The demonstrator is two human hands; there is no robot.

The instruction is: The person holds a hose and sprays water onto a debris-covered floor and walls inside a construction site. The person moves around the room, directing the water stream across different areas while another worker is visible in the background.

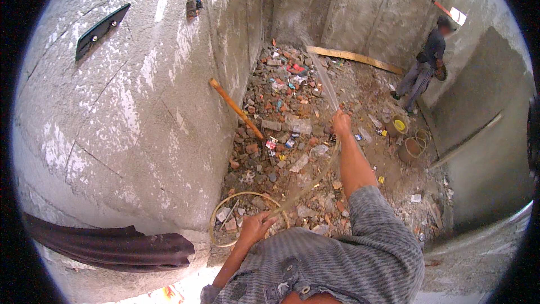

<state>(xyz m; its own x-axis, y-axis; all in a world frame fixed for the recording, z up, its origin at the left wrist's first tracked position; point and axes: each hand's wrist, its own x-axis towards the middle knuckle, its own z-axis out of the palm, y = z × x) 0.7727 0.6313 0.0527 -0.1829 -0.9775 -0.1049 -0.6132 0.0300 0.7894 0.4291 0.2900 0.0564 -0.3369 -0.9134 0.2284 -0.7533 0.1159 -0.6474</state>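
A pale yellowish, see-through hose (pixel 311 187) runs between my two hands. My right hand (pixel 341 124), on the outstretched arm, is closed round its front end. Water (pixel 324 76) sprays from there toward the far wall, over the rubble. Close to my body, my left hand (pixel 257 227) is closed round the hose farther back. From the left hand the hose drops into a loose loop (pixel 212 219) over the ground at the foot of the left wall.
Broken brick and litter (pixel 281 118) cover the ground. A wooden pole (pixel 236 108) leans by the left wall; a plank (pixel 354 58) lies at the back. Buckets (pixel 412 150) stand at right, near another person (pixel 430 59) facing the right wall. Dark cloth (pixel 112 246) hangs lower left.
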